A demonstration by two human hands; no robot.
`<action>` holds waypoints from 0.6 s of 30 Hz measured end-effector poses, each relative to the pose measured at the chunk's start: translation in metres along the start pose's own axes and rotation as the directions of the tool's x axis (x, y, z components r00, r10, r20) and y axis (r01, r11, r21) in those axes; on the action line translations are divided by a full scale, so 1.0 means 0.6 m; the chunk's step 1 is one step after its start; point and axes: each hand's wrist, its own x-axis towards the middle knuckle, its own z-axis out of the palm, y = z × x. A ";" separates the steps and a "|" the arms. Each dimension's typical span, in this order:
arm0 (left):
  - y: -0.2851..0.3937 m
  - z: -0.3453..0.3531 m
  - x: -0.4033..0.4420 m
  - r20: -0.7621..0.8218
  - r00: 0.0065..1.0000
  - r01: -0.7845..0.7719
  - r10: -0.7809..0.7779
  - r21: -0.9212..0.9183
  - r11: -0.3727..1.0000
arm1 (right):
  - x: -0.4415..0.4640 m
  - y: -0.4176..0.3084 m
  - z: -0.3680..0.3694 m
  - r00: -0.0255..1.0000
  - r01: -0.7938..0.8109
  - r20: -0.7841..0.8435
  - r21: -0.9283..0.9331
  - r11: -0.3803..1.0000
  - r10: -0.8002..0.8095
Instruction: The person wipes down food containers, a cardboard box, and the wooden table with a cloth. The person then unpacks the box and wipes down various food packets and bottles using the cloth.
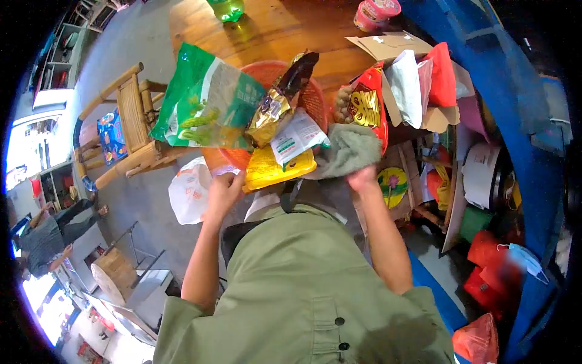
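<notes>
My left hand is closed at the table's front edge, beside a yellow packet; what its fingers grip is hidden. My right hand is closed at the lower edge of a grey-green cloth. Between them a red basket holds or bears a green and clear bag, a gold and brown wrapper and a white packet. Directly behind the cloth lies a red and yellow snack bag.
A cardboard box with packets stands on the wooden table, near a pink tub and a green bottle. A white plastic bag hangs at left, by a bamboo chair. Another person is at far left.
</notes>
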 end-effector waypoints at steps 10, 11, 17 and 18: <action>0.215 0.042 0.106 -0.449 0.622 -0.622 0.642 0.215 0.753 | -0.101 -0.053 0.068 0.947 0.291 0.160 -0.061 0.955 -0.278; 0.216 0.039 0.119 -0.373 0.751 -0.587 0.544 0.001 0.810 | -0.111 -0.060 0.080 0.921 0.369 0.160 -0.063 0.927 -0.356; 0.192 0.005 0.144 -0.289 0.875 -0.458 0.389 -0.234 0.857 | -0.115 -0.089 0.136 0.807 0.590 0.362 -0.514 0.622 -0.466; 0.210 0.001 0.126 -0.295 0.865 -0.476 0.406 -0.227 0.850 | -0.106 -0.098 0.176 0.724 0.659 0.444 -0.671 0.340 -0.527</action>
